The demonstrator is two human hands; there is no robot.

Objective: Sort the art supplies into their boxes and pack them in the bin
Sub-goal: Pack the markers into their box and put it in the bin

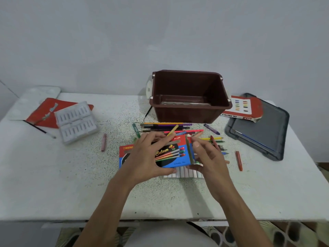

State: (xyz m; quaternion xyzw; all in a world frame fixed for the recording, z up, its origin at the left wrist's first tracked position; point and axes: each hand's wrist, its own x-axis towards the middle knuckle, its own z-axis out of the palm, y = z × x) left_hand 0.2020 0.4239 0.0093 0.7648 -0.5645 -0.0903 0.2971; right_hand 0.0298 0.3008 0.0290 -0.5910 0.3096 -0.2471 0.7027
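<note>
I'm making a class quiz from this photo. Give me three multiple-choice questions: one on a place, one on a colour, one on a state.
1. Where does the oil pastels box lie? A) on the floor B) partly on the grey lid C) on a chair
2. What colour is the bin? A) blue B) brown C) white
3. The red-and-blue box in the left hand and right hand has its end flap: A) taped shut B) torn off C) open
Answers: 1 B, it overlaps the lid; 2 B, its walls are brown; 3 C, the flap stands out at the right end.
</note>
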